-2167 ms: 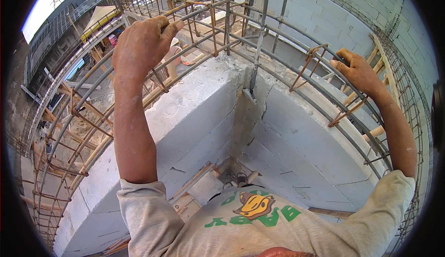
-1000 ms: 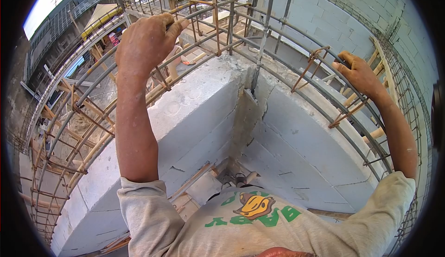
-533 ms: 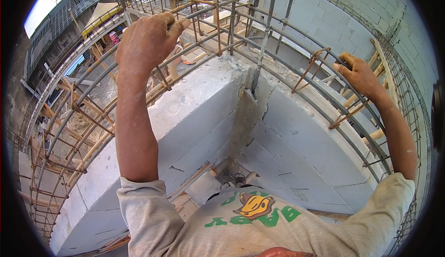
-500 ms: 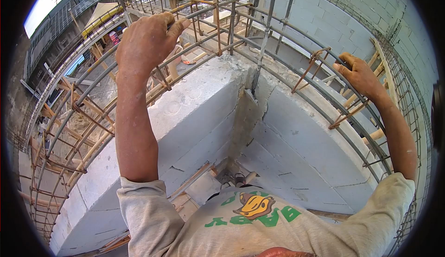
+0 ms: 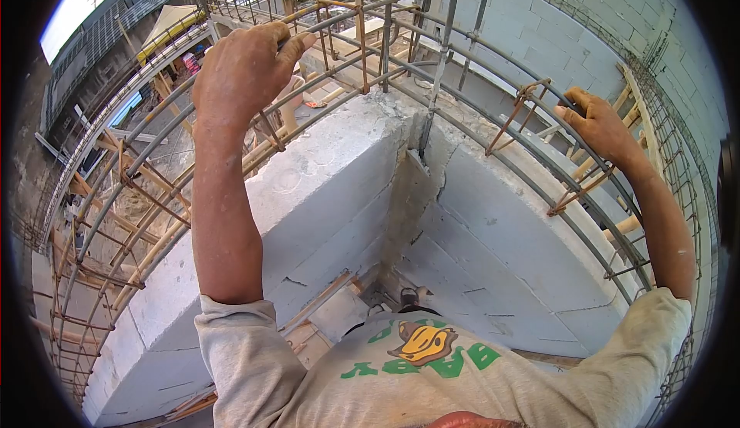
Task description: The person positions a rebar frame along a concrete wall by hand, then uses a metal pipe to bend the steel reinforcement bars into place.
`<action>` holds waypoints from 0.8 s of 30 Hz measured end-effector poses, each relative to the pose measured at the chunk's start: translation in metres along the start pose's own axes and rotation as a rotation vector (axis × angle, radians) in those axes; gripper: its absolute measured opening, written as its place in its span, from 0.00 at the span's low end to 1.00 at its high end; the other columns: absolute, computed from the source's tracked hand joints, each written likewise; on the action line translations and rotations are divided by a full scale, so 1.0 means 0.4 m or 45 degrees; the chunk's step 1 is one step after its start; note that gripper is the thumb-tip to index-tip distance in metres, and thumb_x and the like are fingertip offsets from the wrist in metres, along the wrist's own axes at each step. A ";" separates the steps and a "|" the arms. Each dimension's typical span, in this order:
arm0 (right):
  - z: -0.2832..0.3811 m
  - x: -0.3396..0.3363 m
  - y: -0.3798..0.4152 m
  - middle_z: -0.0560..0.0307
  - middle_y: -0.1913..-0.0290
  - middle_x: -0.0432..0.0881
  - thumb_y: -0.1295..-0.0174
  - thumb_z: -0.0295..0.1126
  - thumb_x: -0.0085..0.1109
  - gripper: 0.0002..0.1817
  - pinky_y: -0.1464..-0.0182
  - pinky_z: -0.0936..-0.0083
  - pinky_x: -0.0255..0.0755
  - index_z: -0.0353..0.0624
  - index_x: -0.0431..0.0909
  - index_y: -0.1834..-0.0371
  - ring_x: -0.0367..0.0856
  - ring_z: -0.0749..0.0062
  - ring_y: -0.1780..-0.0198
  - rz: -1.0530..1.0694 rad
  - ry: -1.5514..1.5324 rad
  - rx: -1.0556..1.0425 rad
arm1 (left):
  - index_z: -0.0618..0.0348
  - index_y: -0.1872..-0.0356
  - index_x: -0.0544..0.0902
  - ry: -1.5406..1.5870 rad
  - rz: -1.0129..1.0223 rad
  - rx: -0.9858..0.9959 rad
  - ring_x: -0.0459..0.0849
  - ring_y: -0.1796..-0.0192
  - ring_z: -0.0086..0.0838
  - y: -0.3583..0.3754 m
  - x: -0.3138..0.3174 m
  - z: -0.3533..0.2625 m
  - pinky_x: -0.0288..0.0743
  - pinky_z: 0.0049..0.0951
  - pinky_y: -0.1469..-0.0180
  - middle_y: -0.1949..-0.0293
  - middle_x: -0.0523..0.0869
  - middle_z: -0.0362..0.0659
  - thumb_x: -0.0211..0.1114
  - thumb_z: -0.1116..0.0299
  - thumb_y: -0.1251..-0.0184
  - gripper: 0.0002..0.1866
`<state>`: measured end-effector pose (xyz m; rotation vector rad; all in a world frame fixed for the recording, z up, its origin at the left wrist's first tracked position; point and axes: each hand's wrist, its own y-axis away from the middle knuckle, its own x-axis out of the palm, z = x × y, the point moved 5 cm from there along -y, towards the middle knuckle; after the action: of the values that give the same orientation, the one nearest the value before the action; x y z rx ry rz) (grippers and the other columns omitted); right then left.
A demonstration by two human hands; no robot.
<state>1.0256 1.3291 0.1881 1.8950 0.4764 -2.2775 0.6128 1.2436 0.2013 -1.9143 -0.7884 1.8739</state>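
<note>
My left hand [image 5: 243,69] is closed around the top bar of the left rebar cage [image 5: 339,19], knuckles up, thumb along the bar. My right hand [image 5: 603,126] curls over the upper bar of the right rebar cage [image 5: 505,55], its fingers partly hidden behind the bar. Both cages run along the tops of two pale block walls and meet at a corner. The left block wall [image 5: 308,189] and right block wall [image 5: 524,235] join at a rough concrete column [image 5: 408,204]. Upright rebar [image 5: 387,27] rises from that corner.
Below me, a shoe [image 5: 409,297] shows in the corner between the walls, near boards and a pale panel [image 5: 338,314]. Rusty stirrups [image 5: 518,116] stick out along the cages. Beyond stand a tall block wall [image 5: 570,11], timber props and a yellow-edged canopy [image 5: 171,31].
One shoe at the foot of the corner has shifted slightly to the right. Both hands keep the same places on the bars.
</note>
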 end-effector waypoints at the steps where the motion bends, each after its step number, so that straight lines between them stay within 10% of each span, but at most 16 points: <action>1: 0.000 0.000 0.000 0.45 0.63 0.82 0.32 0.57 0.54 0.28 0.54 0.62 0.73 0.39 0.80 0.54 0.81 0.61 0.58 -0.004 -0.006 -0.001 | 0.54 0.67 0.88 -0.003 -0.011 0.012 0.80 0.80 0.27 -0.001 -0.001 0.000 0.72 0.35 0.73 0.83 0.82 0.42 0.61 0.44 0.29 0.23; 24: -0.004 -0.001 -0.004 0.46 0.66 0.80 0.31 0.55 0.55 0.25 0.57 0.63 0.71 0.39 0.80 0.57 0.78 0.63 0.62 0.050 -0.052 -0.024 | 0.54 0.66 0.88 -0.021 -0.080 0.042 0.80 0.80 0.27 0.001 0.003 0.004 0.74 0.35 0.73 0.82 0.83 0.42 0.61 0.44 0.29 0.23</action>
<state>1.0265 1.3312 0.1887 1.8292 0.4504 -2.2737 0.6112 1.2440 0.2000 -1.8353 -0.8078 1.8558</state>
